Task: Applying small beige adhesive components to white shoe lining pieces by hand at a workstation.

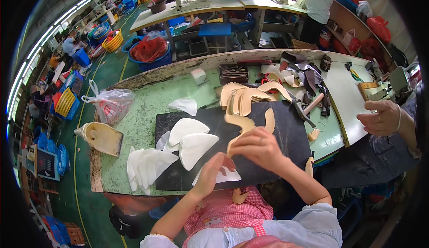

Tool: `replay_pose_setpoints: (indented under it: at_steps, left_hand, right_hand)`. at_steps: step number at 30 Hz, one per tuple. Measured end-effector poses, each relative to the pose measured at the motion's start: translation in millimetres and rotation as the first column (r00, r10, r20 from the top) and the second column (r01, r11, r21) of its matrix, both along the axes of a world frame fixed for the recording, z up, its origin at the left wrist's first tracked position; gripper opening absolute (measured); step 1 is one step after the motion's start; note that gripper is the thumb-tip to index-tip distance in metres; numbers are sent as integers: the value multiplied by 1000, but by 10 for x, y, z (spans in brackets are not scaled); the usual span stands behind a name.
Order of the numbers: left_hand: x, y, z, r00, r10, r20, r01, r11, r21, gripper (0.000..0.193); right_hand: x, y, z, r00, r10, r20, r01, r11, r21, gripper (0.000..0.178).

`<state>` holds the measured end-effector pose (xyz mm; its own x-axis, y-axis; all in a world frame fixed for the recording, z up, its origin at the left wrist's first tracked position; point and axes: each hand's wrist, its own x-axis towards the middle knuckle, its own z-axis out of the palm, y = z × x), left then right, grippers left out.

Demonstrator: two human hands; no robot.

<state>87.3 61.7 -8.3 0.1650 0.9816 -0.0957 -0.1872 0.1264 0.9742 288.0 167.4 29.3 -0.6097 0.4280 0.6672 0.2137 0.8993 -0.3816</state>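
While the left hand (210, 174) lies with bent fingers on a white piece (223, 175) at the near edge of the black mat (286, 136), its grip is partly closed on that piece, holding it from the side. The right hand (259, 147) is just beside it, further in on the mat, and its grip is closed on a tan strip (237, 134) that curves up toward the middle of the mat; a ring shows on one finger. More white pieces (192, 143) lie on the left part of the mat, and a fan of white pieces (145, 165) hangs over the mat's left edge onto the green surface (143, 118). One single white piece (184, 105) lies just beyond the far left corner of the mat. A pile of tan pieces (243, 97) rests at the far edge of the mat, partly on it. A hammer (306, 109) lies at the far right corner of the mat. Well to the left of the mat, a plastic bag (111, 105) stands on the surface, and near it a yellowish shoe last (100, 136) lies at the surface's left edge. To the right of the mat, well apart, another person's hand (380, 118) is held over a pale surface; I cannot tell what it holds.
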Motion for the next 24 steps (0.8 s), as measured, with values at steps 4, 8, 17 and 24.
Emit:
replay_pose_setpoints:
  at_steps: [4, 8, 17, 24]
  left_hand:
    - [53, 72, 65, 997, -69, 42, 67, 997, 37, 39]
    - [-46, 39, 75, 998, 46, -39, -44, 997, 60, 34]
    - [51, -67, 177, 736, 284, -614, 64, 874, 482, 11]
    - [-32, -150, 77, 764, 223, -605, 64, 908, 415, 12]
  right_hand:
    - [-15, -134, 38, 999, -17, -39, 17, 1000, -1, 27]
    - [-46, -218, 118, 997, 52, 49, -32, 938, -345, 22]
    - [-115, -396, 131, 987, -11, 160, 102, 813, -574, 15]
    - [-228, -388, 113, 982, 27, 187, 91, 801, -591, 15]
